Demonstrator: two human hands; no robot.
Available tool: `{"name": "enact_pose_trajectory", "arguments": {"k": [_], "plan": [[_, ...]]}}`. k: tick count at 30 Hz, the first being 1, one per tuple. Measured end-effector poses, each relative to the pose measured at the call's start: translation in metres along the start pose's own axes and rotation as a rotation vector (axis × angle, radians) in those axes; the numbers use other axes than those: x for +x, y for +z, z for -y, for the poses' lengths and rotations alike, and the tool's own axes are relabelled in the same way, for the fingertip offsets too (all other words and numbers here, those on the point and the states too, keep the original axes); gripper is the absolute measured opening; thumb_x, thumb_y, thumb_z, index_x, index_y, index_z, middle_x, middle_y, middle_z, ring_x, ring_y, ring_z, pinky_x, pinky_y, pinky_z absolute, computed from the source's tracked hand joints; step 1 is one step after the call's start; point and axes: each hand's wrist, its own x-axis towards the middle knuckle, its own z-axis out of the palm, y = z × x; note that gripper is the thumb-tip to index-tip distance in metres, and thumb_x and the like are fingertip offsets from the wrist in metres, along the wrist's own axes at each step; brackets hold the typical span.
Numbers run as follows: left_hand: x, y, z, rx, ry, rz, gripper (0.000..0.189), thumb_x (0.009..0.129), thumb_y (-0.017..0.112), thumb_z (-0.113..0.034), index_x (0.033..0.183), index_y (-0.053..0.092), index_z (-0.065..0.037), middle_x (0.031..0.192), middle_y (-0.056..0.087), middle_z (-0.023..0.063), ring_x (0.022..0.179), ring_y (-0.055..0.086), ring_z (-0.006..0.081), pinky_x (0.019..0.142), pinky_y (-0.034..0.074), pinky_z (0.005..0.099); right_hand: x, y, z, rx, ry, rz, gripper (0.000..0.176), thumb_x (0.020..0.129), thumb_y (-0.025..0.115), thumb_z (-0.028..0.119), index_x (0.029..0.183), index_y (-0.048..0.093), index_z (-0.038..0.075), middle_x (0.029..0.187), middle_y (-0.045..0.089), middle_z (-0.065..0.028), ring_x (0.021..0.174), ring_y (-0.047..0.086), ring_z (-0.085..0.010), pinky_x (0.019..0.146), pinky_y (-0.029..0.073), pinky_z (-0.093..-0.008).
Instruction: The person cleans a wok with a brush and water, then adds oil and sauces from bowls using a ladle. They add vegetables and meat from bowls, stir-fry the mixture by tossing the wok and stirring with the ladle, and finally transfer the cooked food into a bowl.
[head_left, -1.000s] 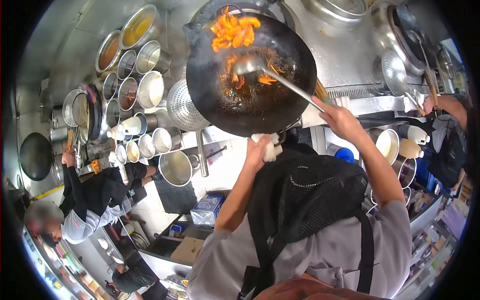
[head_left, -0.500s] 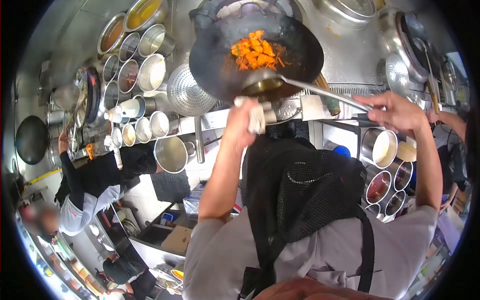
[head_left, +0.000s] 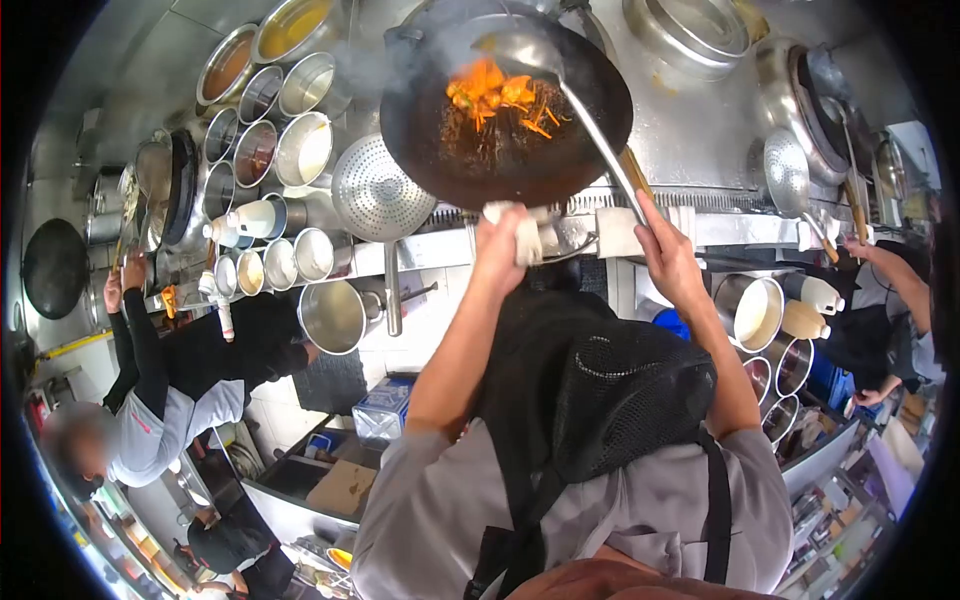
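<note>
A dark wok (head_left: 425, 150) sits at the top centre, with orange, sauce-coated food pieces and thin strips (head_left: 485, 92) inside it. Faint steam drifts over its left rim. My left hand (head_left: 500, 250) is closed around the wok's near side, with a folded white cloth (head_left: 529, 240) in its grip; the handle underneath is hidden. In my right hand (head_left: 670, 262) is the long handle of a metal ladle (head_left: 600, 140). The ladle's bowl lies at the far inner side of the wok, just beyond the food.
A perforated strainer (head_left: 380, 185) lies left of the wok, its handle over the counter edge. Several metal pots (head_left: 303, 150) with sauces stand farther left. At right are another strainer (head_left: 785, 170) and lower pots (head_left: 750, 312). Co-workers (head_left: 170, 410) stand on both sides.
My right hand has swung inward and down, and the ladle's bowl has moved from the wok's near rim to its far side. The food has shifted and spread slightly; steam now shows.
</note>
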Motion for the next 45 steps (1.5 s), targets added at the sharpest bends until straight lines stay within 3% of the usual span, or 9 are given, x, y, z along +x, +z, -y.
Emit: {"name": "enact_pose_trajectory", "arguments": {"k": [11, 14, 17, 18, 23, 29, 38, 42, 45], "plan": [[-0.016, 0.043, -0.057, -0.007, 0.056, 0.056, 0.012, 0.096, 0.061, -0.014, 0.100, 0.062, -0.003, 0.085, 0.064, 0.0060, 0.067, 0.065, 0.0195, 0.054, 0.055, 0.0365, 0.075, -0.026, 0.080, -0.024, -0.140, -0.369, 0.056, 0.102, 0.056, 0.009, 0.155, 0.039, 0.013, 0.106, 0.067, -0.0301, 0.096, 0.066, -0.0462, 0.083, 0.051, -0.0438], [0.013, 0.013, -0.004, 0.245, 0.395, 0.018, 0.041, 0.093, 0.067, -0.011, 0.127, 0.046, 0.001, 0.113, 0.061, 0.0103, 0.100, 0.061, 0.0182, 0.089, 0.053, 0.0346, 0.095, 0.001, 0.057, -0.126, -0.086, -0.372, 0.066, 0.102, 0.056, 0.010, 0.160, 0.025, 0.012, 0.090, 0.064, -0.0323, 0.079, 0.064, -0.0493, 0.069, 0.048, -0.0551], [0.009, 0.011, -0.002, 0.568, 0.709, -0.067, 0.054, 0.090, 0.071, -0.014, 0.129, 0.038, 0.005, 0.115, 0.058, 0.0135, 0.102, 0.058, 0.0208, 0.093, 0.049, 0.0318, 0.095, 0.041, 0.024, -0.009, -0.020, -0.127, 0.062, 0.104, 0.051, 0.015, 0.158, 0.024, 0.003, 0.097, 0.063, -0.0396, 0.081, 0.066, -0.0516, 0.067, 0.052, -0.0553], [0.018, 0.004, -0.002, 0.564, 0.711, -0.063, 0.054, 0.090, 0.071, -0.014, 0.129, 0.038, 0.005, 0.115, 0.058, 0.0135, 0.102, 0.058, 0.0208, 0.093, 0.049, 0.0318, 0.090, 0.047, 0.029, -0.068, 0.032, -0.097, 0.061, 0.106, 0.050, 0.020, 0.159, 0.025, 0.005, 0.090, 0.069, -0.0250, 0.056, 0.065, -0.0329, 0.053, 0.053, -0.0447], [0.016, -0.017, -0.011, 0.358, 0.308, 0.035, 0.043, 0.091, 0.065, -0.009, 0.125, 0.041, 0.004, 0.105, 0.061, 0.0123, 0.087, 0.062, 0.0186, 0.076, 0.054, 0.0332, 0.099, 0.018, 0.090, 0.941, 0.707, 0.282, 0.059, 0.106, 0.054, 0.024, 0.157, 0.030, 0.008, 0.073, 0.048, 0.0000, 0.049, 0.042, -0.0062, 0.042, 0.040, -0.0253], [-0.020, 0.011, -0.058, 0.017, -0.181, 0.075, 0.017, 0.096, 0.062, -0.016, 0.105, 0.059, -0.002, 0.090, 0.067, 0.0098, 0.078, 0.070, 0.0259, 0.063, 0.060, 0.0425, 0.098, 0.001, 0.069, 1.536, 0.892, 0.411, 0.029, 0.105, 0.054, 0.021, 0.132, 0.046, 0.014, 0.076, 0.053, -0.0005, 0.050, 0.043, -0.0009, 0.042, 0.034, -0.0186], [0.026, -0.023, -0.066, 0.034, -0.139, 0.113, 0.019, 0.094, 0.062, -0.016, 0.108, 0.059, -0.003, 0.094, 0.071, 0.0150, 0.074, 0.073, 0.0318, 0.057, 0.059, 0.0416, 0.073, -0.025, 0.099, 1.237, 0.763, 0.275, 0.051, 0.104, 0.058, 0.022, 0.151, 0.042, 0.010, 0.075, 0.050, 0.0030, 0.047, 0.037, 0.0009, 0.037, 0.031, -0.0163], [0.068, -0.065, -0.084, 0.293, -0.010, 0.176, 0.030, 0.097, 0.062, -0.020, 0.119, 0.053, -0.001, 0.098, 0.071, 0.0120, 0.081, 0.071, 0.0253, 0.071, 0.060, 0.0423, 0.063, -0.042, 0.107, 0.999, 0.768, 0.316, 0.048, 0.102, 0.059, 0.016, 0.145, 0.044, 0.003, 0.076, 0.051, 0.0012, 0.048, 0.041, -0.0019, 0.039, 0.034, -0.0197], [0.095, -0.116, -0.052, 0.748, 0.425, 0.174, 0.075, 0.091, 0.069, -0.022, 0.148, 0.028, 0.004, 0.141, 0.049, 0.0221, 0.131, 0.048, 0.0310, 0.115, 0.033, 0.0371, 0.072, -0.048, 0.117, 0.956, 0.886, 0.371, 0.040, 0.101, 0.059, 0.013, 0.137, 0.048, 0.002, 0.078, 0.053, 0.0000, 0.050, 0.044, -0.0026, 0.042, 0.036, -0.0214]]}}
